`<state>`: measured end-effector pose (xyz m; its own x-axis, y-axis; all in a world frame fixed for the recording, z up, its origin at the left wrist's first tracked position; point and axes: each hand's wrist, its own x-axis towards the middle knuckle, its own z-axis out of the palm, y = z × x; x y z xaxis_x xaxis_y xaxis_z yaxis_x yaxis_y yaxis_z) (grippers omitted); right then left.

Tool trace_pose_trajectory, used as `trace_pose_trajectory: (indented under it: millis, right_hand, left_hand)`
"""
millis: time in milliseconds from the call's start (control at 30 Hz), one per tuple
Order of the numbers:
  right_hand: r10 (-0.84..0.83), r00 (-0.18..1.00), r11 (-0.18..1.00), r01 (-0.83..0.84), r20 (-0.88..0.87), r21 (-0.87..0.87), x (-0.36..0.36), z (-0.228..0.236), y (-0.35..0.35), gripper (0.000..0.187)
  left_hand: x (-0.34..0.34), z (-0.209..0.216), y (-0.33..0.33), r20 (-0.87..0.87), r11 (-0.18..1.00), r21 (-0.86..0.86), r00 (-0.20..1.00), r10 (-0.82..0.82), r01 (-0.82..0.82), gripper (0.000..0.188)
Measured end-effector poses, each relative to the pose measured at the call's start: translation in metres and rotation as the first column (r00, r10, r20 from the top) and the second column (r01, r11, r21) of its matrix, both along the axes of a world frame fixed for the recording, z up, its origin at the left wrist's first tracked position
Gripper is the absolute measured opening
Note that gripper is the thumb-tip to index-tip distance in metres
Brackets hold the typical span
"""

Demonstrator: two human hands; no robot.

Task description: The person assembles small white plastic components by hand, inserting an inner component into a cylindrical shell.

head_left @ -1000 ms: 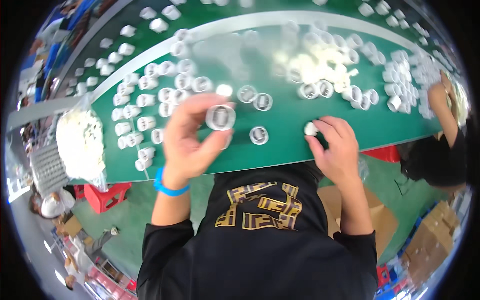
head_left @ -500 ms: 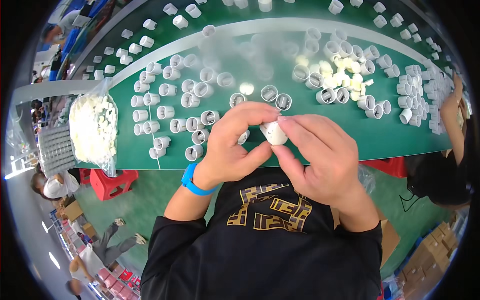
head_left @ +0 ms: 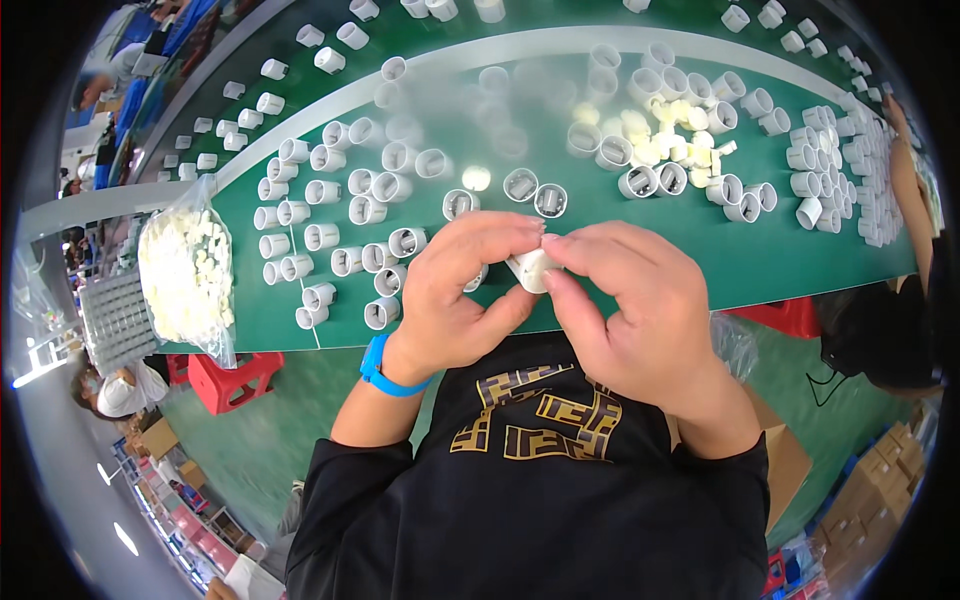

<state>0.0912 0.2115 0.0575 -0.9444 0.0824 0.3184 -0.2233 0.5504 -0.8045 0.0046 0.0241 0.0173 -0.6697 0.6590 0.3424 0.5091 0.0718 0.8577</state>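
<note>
My left hand [head_left: 462, 287] and my right hand [head_left: 632, 300] meet in front of my chest at the near edge of the green table. Between them is a small white cylindrical plastic housing [head_left: 533, 271], tilted, gripped by the fingers and thumb of both hands. Its far end is covered by my fingers. Just beyond my hands stand two open white housings, one of them here [head_left: 550, 200], with grey metal parts inside. A round cream-coloured piece [head_left: 476, 178] lies near them.
More white housings stand in loose rows at the left [head_left: 322, 236] and packed at the right [head_left: 820, 160]. Loose cream pieces [head_left: 680, 140] lie among housings. A clear bag of cream pieces [head_left: 186, 270] sits at the left beside a grey tray [head_left: 118, 318]. Another person's arm [head_left: 912, 190] is at far right.
The held housing has tipped and turned slightly in my fingers. My view has shifted a little; the rows on the table keep their arrangement.
</note>
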Motion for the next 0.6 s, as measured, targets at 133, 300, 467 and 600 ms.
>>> trace_pose_trajectory:
  millis: [133,300,467,600]
  right_hand:
    - [-0.034,0.996,0.995,0.042,0.082,-0.091,-0.005,-0.001,0.001,0.015]
    - [0.056,0.9,0.943,0.094,0.431,-0.319,-0.013,-0.003,0.008,0.009]
    - [0.064,0.923,0.961,0.046,0.38,-0.273,-0.024,-0.006,0.007,0.011]
    - [0.075,0.97,0.979,-0.028,0.23,-0.201,-0.05,-0.004,0.046,0.017]
  left_hand:
    - [0.002,0.005,0.003,-0.047,0.999,-0.04,0.999,0.005,-0.007,0.044]
    - [0.0,0.007,0.004,-0.118,0.996,-0.088,0.993,-0.03,0.019,0.042]
    - [-0.01,0.009,0.004,-0.185,0.996,-0.087,0.982,-0.035,0.02,0.042]
    - [-0.041,0.018,-0.006,-0.152,0.995,-0.092,0.988,0.029,-0.043,0.04]
